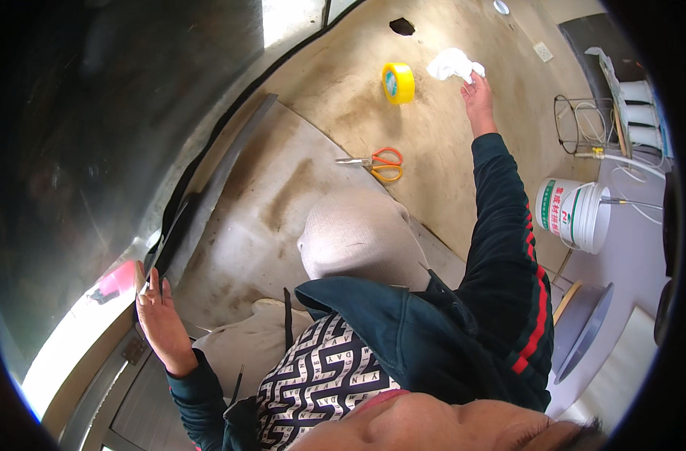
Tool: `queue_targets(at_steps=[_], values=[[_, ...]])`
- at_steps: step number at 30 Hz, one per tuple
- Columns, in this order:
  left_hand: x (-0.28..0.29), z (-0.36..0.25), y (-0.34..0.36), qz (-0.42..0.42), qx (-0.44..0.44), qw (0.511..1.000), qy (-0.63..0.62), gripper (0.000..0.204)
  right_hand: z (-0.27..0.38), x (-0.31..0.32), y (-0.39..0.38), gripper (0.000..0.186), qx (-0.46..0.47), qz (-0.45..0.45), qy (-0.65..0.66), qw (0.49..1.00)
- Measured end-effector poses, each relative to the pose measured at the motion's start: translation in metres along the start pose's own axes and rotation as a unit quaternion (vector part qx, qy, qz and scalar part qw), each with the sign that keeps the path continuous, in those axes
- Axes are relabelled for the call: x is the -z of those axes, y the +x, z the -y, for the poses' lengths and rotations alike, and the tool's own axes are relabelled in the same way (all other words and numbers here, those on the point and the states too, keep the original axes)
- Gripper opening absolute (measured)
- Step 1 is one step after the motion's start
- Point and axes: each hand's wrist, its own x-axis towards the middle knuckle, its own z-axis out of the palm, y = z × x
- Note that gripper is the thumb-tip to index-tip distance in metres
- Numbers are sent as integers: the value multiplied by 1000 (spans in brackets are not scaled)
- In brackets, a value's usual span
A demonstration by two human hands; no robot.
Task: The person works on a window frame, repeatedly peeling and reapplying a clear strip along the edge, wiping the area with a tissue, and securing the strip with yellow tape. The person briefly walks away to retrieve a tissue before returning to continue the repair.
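Note:
At the far right, my right hand (477, 103) is closed on a crumpled white cloth or tissue (452, 65), holding it by its right end against or just above the tan surface (426, 143). Beside the cloth, to its left, stands a yellow roll of tape (399, 83). Nearer to me lie scissors (380, 164) with one orange and one yellow handle, blades pointing left. My left hand (161, 323) is at the lower left, fingers stretched out, by the black-edged frame of a dark glass pane (80, 143). Whether its fingertips touch the frame I cannot tell.
A stained grey board (253, 180) lies in front of my knees. On the right stand a white bucket (572, 216) with a handle and a black wire rack (580, 124). Beyond the tape is a dark hole (401, 27). A pink object (116, 283) shows near my left hand.

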Motion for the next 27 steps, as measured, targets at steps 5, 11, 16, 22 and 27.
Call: queue_targets(at_steps=[5, 11, 16, 22, 27], values=[[-8, 9, 16, 63, -26, 998, -1, 27, -11, 37, -13, 23, -17, -12, 75, 997], [5, 28, 22, 56, 9, 998, 21, 50, -35, 81, -29, 28, -2, -124, 11, 992], [14, 32, 25, 41, 26, 998, 38, 60, -55, 137, -41, 32, 16, -170, -2, 985], [17, 37, 30, 45, 33, 998, 42, 60, -82, 180, -82, 30, -16, -138, 14, 990], [14, 39, 36, 56, 32, 997, 40, 60, -88, 165, -118, 27, -74, -152, -26, 985]])
